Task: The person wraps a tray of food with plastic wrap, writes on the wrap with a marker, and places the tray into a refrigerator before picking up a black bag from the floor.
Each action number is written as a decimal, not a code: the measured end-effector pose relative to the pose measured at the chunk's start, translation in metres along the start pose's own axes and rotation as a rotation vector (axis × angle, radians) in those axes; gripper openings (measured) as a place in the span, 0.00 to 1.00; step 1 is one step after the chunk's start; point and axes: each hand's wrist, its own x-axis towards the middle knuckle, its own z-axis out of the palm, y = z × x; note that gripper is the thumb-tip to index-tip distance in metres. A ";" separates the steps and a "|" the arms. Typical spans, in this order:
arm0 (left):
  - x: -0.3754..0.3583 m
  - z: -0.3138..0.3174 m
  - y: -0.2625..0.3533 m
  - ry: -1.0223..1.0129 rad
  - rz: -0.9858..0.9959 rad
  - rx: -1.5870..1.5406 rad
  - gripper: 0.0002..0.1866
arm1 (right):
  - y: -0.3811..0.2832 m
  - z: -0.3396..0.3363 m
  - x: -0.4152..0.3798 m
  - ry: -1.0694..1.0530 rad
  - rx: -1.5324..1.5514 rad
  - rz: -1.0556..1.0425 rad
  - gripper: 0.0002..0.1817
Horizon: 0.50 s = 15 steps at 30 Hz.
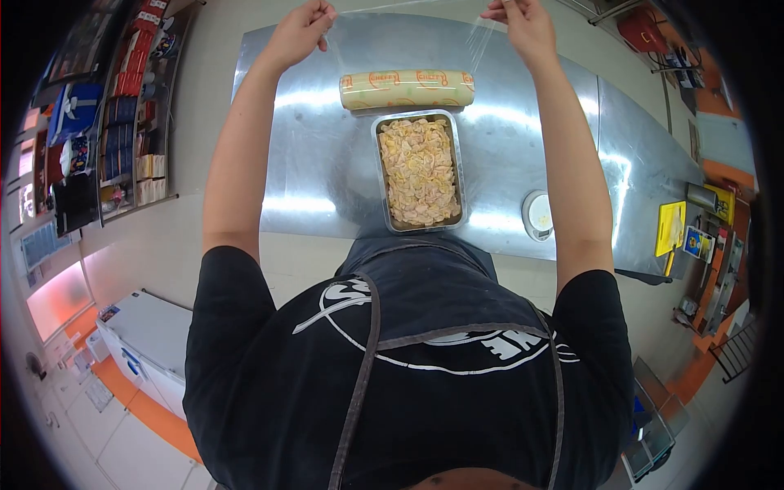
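Observation:
Both arms stretch forward over the steel table. My left hand [302, 33] pinches one corner of a sheet of clear plastic wrap [483, 41], and my right hand [523, 28] pinches the other corner. Between them the wrap is pulled taut and runs back down to a large cling film roll [407, 90] with orange printing, lying crosswise on the table. Just on my side of the roll is a rectangular metal tray [379, 167], filled with pale yellowish, sliced-looking food pieces [418, 171]. The tray's top is uncovered.
The steel table [310, 155] reaches out to both sides. A round white scale [537, 215] sits at its right near edge. Farther right lies a yellow board [670, 229]. Shelves with boxes [122, 114] stand at left, and a white chest freezer [147, 343] is at lower left.

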 end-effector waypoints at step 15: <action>-0.024 -0.027 0.080 0.135 0.102 0.022 0.10 | -0.088 -0.023 -0.004 -0.046 0.091 -0.276 0.08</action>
